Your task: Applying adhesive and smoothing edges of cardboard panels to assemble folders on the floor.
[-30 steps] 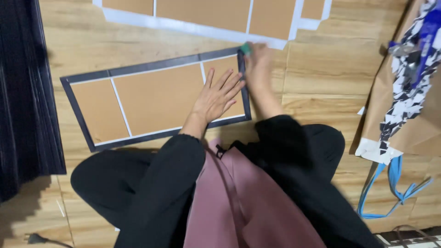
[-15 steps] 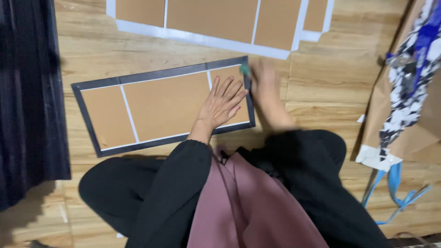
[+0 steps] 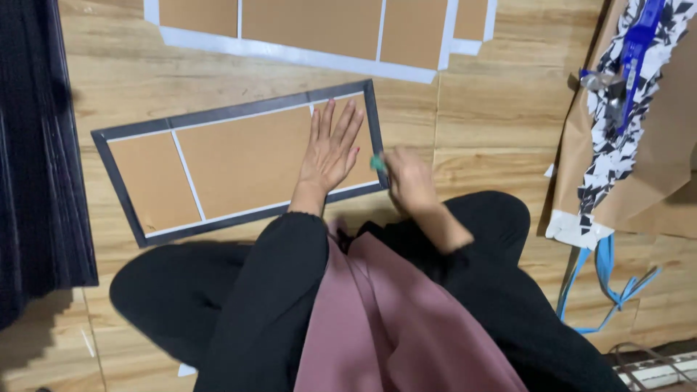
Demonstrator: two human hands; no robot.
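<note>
The right hand, clenched on a small green tool, has slid down the dark-framed brown panel's right edge (near its lower corner now), while the left hand presses flat, fingers spread.

Framed board lies on the floor; paper bag right of it.

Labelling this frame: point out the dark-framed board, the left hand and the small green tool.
dark-framed board point(image 3: 239, 163), head view, on its tan middle panel.
left hand point(image 3: 330, 149), head view, on the back of the hand.
small green tool point(image 3: 378, 163), head view, on its visible green tip.
</note>
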